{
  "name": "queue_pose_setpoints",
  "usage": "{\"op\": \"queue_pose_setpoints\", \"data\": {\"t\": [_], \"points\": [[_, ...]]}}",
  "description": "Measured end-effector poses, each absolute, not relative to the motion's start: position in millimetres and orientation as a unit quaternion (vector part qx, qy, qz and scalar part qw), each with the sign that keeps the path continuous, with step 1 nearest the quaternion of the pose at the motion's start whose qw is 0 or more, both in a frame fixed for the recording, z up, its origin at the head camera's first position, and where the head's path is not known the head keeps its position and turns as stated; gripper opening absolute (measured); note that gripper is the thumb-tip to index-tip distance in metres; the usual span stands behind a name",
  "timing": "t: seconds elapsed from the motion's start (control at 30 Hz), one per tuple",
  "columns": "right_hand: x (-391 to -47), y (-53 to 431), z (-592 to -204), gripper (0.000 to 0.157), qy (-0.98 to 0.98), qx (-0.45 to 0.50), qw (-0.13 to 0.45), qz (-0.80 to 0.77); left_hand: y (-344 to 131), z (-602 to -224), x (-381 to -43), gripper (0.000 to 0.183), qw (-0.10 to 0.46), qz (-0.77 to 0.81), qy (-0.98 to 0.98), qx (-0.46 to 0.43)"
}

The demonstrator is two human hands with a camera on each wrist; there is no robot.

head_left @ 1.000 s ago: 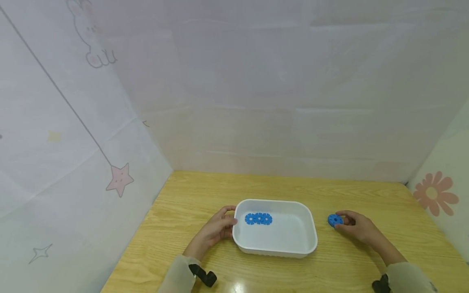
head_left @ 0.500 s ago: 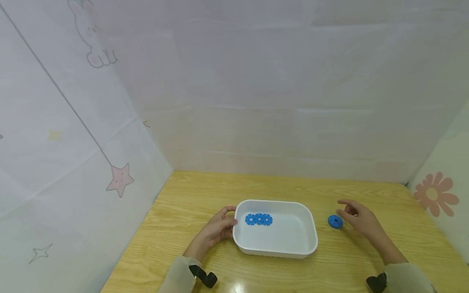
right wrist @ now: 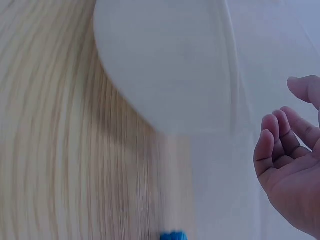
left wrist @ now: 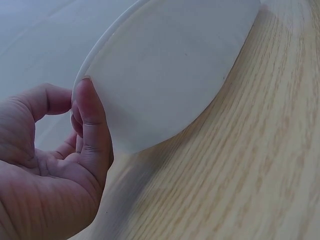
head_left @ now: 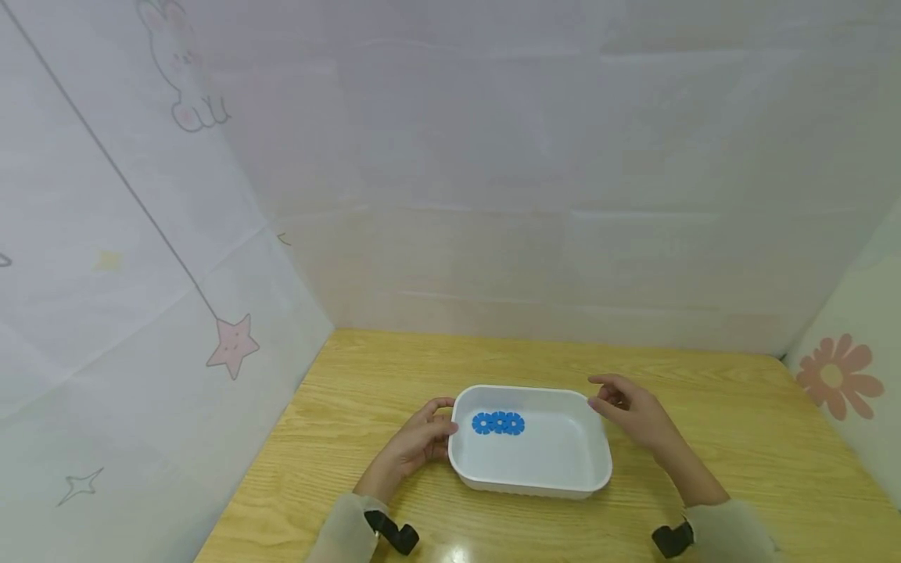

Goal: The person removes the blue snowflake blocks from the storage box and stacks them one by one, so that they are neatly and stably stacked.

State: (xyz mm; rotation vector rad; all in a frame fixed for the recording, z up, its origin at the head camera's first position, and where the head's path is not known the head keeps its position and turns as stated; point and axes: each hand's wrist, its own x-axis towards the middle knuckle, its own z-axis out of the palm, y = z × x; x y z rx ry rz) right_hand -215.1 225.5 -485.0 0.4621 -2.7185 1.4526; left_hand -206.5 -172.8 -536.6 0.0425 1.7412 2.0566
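A white plastic bin (head_left: 528,461) stands on the table. Inside it, toward the back left, lie several blue notched discs (head_left: 498,423) overlapping in a row. My left hand (head_left: 417,439) pinches the bin's left rim between thumb and fingers; the left wrist view shows this hand (left wrist: 65,150) against the bin's outer wall (left wrist: 165,75). Near the back right corner of the bin, my right hand (head_left: 637,414) holds nothing, its fingers loosely bent. In the right wrist view this hand (right wrist: 295,150) is apart from the bin (right wrist: 170,65). A blue piece (right wrist: 173,235) shows at that view's bottom edge.
The wooden table (head_left: 394,363) extends around the bin. White printed cloth (head_left: 493,195) hangs behind it and along both sides. In the head view, the right hand covers the spot where the blue disc stack stood.
My right hand has let go of the blue disc stack and moved left to the bin's right side. The left hand stays on the rim; the bin has not moved.
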Motion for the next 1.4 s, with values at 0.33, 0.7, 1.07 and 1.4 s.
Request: {"op": "queue_pose_setpoints", "data": {"t": [0.33,0.7,1.07,1.4], "points": [[-217.6,174.8,-490.2,0.046,-0.867,0.137,-0.038,0.479,-173.3,-536.4,-206.7,0.057,0.223,0.743,0.631,0.014],[-222.8,144.8,-502.9,0.042,-0.874,0.107,-0.074,0.468,-173.7,-537.4,-206.2,0.058,0.221,0.744,0.630,0.012],[-231.0,129.8,-515.6,0.040,-0.884,0.129,-0.084,0.441,-174.1,-537.6,-206.8,0.057,0.221,0.745,0.628,0.017],[-234.2,123.5,-522.2,0.052,-0.892,0.184,-0.098,0.401,-174.1,-536.5,-207.0,0.057,0.224,0.745,0.628,0.017]]}}
